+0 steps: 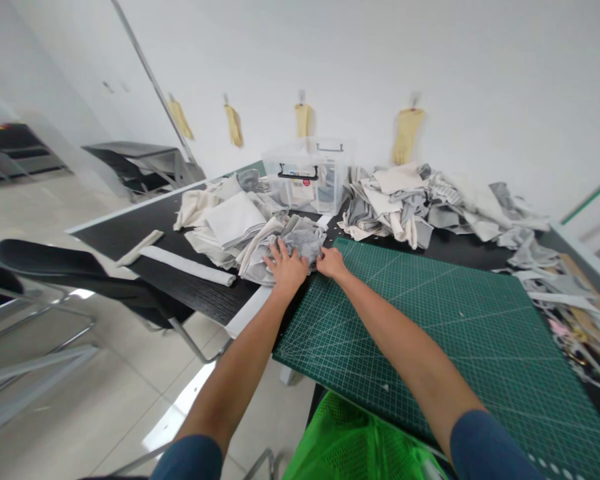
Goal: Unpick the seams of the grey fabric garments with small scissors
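My left hand [287, 265] lies with fingers spread on a grey piece of cloth [303, 239], at the front of a heap of grey and white fabric pieces [233, 223]. Close beside it, my right hand [331, 262] has its fingers closed at the right edge of the grey cloth, by the corner of the green cutting mat [405, 300]. It seems to pinch the cloth's edge, though the fingertips are partly hidden. Both arms reach forward from the near side of the table.
A clear plastic box [310, 177] stands behind the heap. More fabric scraps [395, 200] are piled along the wall and right side. Rolled white strips [187, 265] lie at left. Yellow gloves [407, 133] hang on the wall. A black chair [80, 267] stands left; green mesh [350, 440] is below.
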A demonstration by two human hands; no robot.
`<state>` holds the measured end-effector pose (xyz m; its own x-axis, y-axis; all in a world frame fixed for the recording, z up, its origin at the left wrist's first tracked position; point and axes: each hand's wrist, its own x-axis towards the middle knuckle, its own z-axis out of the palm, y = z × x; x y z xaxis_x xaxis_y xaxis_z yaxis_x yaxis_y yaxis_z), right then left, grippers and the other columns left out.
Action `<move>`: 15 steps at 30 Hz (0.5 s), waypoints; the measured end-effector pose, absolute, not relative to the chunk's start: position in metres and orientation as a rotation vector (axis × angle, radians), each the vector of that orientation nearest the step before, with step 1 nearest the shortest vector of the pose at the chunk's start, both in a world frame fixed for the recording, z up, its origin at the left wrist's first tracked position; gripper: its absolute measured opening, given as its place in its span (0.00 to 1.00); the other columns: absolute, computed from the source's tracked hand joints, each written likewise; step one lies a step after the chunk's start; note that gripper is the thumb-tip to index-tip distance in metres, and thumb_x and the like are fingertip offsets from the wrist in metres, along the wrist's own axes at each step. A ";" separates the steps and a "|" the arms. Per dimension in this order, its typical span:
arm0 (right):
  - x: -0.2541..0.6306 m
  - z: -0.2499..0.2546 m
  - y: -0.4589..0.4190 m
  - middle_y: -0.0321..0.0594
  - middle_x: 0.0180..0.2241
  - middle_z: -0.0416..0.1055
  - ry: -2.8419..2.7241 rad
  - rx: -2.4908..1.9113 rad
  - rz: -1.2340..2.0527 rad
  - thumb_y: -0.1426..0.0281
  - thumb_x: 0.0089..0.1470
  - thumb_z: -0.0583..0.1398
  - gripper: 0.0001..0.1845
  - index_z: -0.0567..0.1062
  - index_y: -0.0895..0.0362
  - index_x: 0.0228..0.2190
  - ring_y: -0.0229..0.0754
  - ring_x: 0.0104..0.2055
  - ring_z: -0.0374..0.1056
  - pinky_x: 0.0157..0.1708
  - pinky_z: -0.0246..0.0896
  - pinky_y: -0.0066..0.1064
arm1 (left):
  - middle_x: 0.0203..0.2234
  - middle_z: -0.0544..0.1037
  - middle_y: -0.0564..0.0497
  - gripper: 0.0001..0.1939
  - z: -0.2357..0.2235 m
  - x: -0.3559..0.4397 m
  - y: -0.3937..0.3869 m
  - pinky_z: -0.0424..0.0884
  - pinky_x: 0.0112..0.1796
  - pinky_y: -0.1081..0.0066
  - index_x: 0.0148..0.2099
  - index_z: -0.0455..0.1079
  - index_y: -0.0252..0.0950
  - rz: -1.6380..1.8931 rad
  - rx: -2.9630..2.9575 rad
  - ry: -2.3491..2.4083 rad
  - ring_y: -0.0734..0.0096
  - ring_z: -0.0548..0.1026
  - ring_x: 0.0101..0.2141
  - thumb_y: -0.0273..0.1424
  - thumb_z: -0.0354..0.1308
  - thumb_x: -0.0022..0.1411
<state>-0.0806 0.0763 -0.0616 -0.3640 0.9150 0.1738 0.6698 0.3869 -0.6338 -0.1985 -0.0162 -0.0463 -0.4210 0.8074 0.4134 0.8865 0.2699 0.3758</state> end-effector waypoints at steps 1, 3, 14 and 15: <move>-0.076 -0.061 0.078 0.50 0.43 0.76 -2.142 -1.372 0.623 0.72 0.55 0.62 0.11 0.78 0.57 0.41 0.53 0.53 0.67 0.55 0.58 0.38 | 0.73 0.51 0.32 0.24 -0.046 -0.196 -0.014 0.39 0.64 0.29 0.60 0.73 0.32 -0.840 -1.606 -2.376 0.32 0.39 0.72 0.35 0.54 0.65; -0.063 -0.060 0.080 0.50 0.42 0.76 -2.119 -1.411 0.587 0.73 0.56 0.61 0.10 0.78 0.57 0.41 0.52 0.52 0.68 0.53 0.59 0.37 | 0.73 0.52 0.32 0.23 -0.043 -0.189 -0.010 0.39 0.65 0.31 0.59 0.74 0.31 -0.838 -1.616 -2.339 0.34 0.40 0.73 0.32 0.55 0.63; 0.051 -0.066 0.092 0.51 0.42 0.78 -1.806 -1.617 0.437 0.74 0.62 0.56 0.11 0.78 0.58 0.41 0.48 0.48 0.73 0.50 0.62 0.33 | 0.69 0.59 0.30 0.24 -0.051 -0.090 0.018 0.39 0.68 0.37 0.58 0.72 0.28 -0.852 -1.946 -2.211 0.38 0.44 0.73 0.28 0.53 0.62; 0.062 -0.067 0.093 0.51 0.42 0.78 -1.778 -1.628 0.428 0.74 0.62 0.56 0.12 0.78 0.58 0.42 0.48 0.48 0.73 0.50 0.62 0.33 | 0.69 0.59 0.30 0.24 -0.053 -0.079 0.022 0.40 0.68 0.38 0.59 0.71 0.28 -0.817 -1.976 -2.207 0.40 0.45 0.73 0.29 0.52 0.62</move>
<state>0.0619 0.0927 -0.0675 0.0128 0.9661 0.2580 0.7428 0.1635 -0.6492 -0.0789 0.0220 -0.0533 -0.1715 0.9044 0.3906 0.9408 0.0327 0.3373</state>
